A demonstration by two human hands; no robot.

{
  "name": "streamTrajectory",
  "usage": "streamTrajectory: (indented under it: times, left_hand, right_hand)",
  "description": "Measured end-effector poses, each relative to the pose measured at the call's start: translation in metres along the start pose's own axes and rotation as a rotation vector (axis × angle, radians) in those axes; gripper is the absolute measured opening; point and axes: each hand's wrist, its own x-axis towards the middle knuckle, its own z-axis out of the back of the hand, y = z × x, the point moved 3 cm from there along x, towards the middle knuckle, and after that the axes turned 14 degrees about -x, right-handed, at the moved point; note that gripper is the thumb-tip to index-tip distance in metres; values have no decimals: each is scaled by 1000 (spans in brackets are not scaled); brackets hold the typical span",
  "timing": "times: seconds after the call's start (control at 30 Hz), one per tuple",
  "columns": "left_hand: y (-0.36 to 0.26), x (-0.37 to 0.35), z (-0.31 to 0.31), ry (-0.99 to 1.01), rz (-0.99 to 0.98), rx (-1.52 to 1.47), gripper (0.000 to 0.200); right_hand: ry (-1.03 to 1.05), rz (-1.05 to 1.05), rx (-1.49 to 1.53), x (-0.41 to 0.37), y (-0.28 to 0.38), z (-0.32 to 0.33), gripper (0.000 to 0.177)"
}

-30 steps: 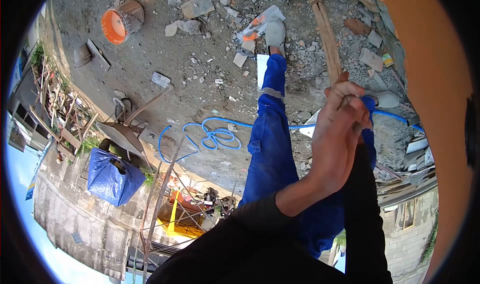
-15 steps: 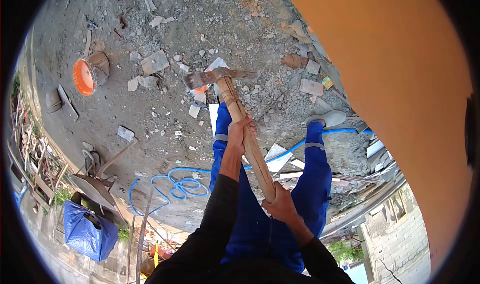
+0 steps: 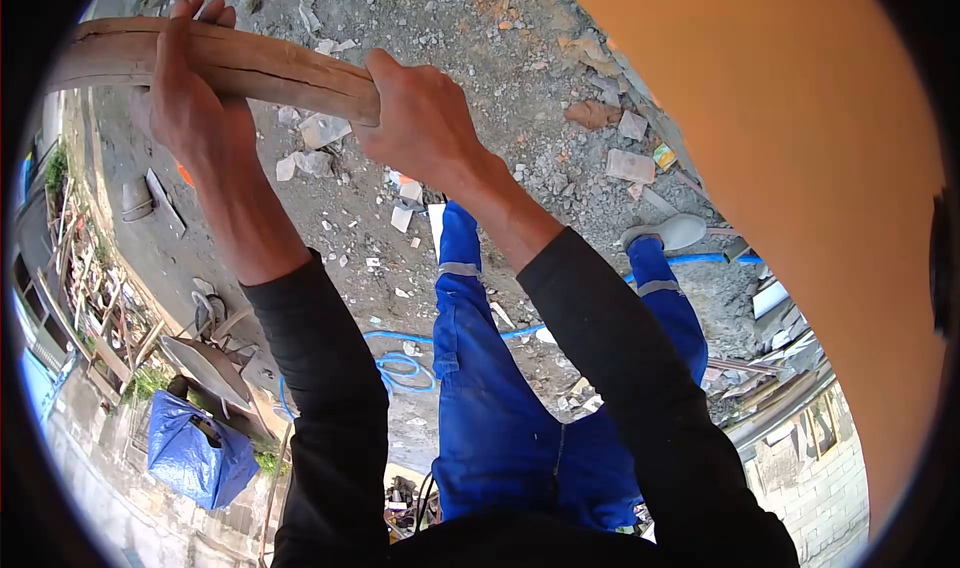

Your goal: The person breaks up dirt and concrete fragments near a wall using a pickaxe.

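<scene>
A mattock's wooden handle [image 3: 285, 73] is raised across the upper left, cracked along its length and nearly level in view. Its metal head is out of sight past the left edge. My left hand [image 3: 195, 113] is wrapped around the handle farther along, fingertips showing over the top. At the butt end, my right hand [image 3: 425, 118] is closed on the wood. Below the raised tool lies ground of grey rubble [image 3: 530, 158], with broken tile pieces [image 3: 325, 130] scattered over it.
An orange wall [image 3: 780, 168] rises close on the right. A blue hose [image 3: 405, 368] runs along the ground behind my legs. At the lower left are a wheelbarrow [image 3: 210, 368], a blue tarp bundle [image 3: 200, 453] and a pile of scrap wood [image 3: 95, 308]. Brick chunks [image 3: 630, 165] lie near the wall.
Both hands have lifted the mattock up and to the left. The handle has swung from steep to nearly level, and the head has left view. My left hand grips nearer the head.
</scene>
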Motion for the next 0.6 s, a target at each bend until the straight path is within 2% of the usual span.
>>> streamTrajectory:
  times: [0.03,0.07,0.1,0.13,0.17,0.23,0.27,0.3,0.33,0.37,0.4,0.43,0.57,0.6]
  left_hand:
    - [28,-18,-24,-80,26,-19,45]
    - [60,-33,-37,-33,-38,-191,39]
    - [93,-53,-54,-58,-70,-209,36]
    - [130,-70,-62,-121,-6,-265,34]
    - [162,-109,-87,-164,-10,-213,32]
    - [259,-213,-114,-296,283,-213,44]
    - [316,-280,-106,-291,469,-14,51]
    - [341,-338,-102,-211,673,16,52]
    - [377,-377,-86,-43,895,203,43]
    - [377,-388,-86,-111,1012,282,30]
    - [392,-392,-77,-47,1188,197,28]
    - [397,-392,-65,31,1370,120,27]
    - [406,-379,-44,63,1442,46,25]
    - [408,-378,-39,-21,1452,-32,24]
  right_hand:
    - [-86,49,-11,13,-5,10,35]
    - [-83,53,-10,11,-20,13,35]
    - [-103,0,-76,5,-42,21,35]
    - [-125,-56,-145,-4,-67,33,34]
    - [-66,-149,-198,-30,-108,43,32]
    - [83,-417,-322,-115,-201,52,29]
    - [219,-629,-346,-179,-244,42,31]
    - [285,-796,-318,-244,-271,27,40]
    - [371,-986,-260,-284,-276,15,47]
    - [379,-1116,-290,-294,-271,16,50]
    - [437,-1149,-270,-296,-266,12,52]
    - [408,-1144,-224,-288,-260,6,48]
    - [412,-1126,-209,-285,-224,11,47]
    - [400,-1110,-192,-300,-211,17,45]
